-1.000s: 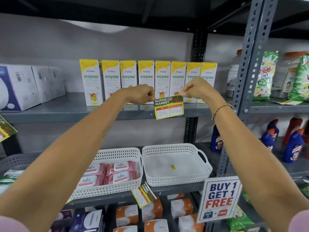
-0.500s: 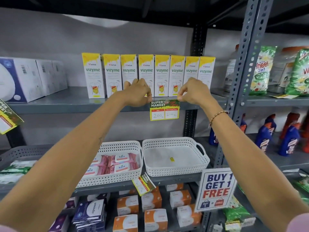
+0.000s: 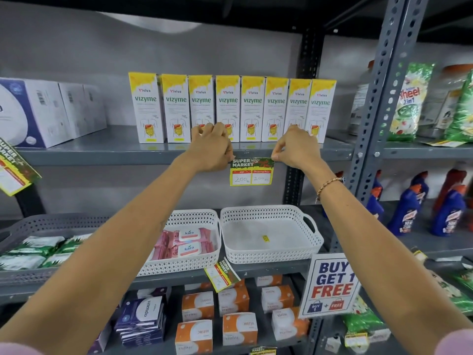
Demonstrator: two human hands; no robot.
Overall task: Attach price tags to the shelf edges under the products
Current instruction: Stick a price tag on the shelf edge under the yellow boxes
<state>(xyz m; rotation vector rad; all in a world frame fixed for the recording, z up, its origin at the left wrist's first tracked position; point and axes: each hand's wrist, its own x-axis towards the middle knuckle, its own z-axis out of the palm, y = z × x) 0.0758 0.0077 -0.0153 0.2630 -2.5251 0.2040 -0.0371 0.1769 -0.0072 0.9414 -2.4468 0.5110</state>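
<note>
A yellow and green "SUPER MARKET" price tag [image 3: 251, 172] hangs level against the front edge of the grey shelf [image 3: 107, 156], below a row of yellow and white Vizyme boxes [image 3: 227, 108]. My left hand [image 3: 211, 147] pinches the tag's top left corner against the shelf edge. My right hand [image 3: 294, 148] pinches its top right corner the same way. The tag shows handwritten prices, 200 and 100. Both arms reach up from the bottom of the view.
Another price tag [image 3: 222, 274] hangs tilted on the shelf below, under a white basket of pink wipes [image 3: 183, 248] and an empty white basket [image 3: 270, 234]. A "BUY 1 GET 1 FREE" sign [image 3: 330, 285] sits lower right. A grey perforated upright [image 3: 378, 98] divides the bays.
The tag has gone from tilted to level and flat against the shelf edge. Both hands shifted onto its top corners. The view moved slightly.
</note>
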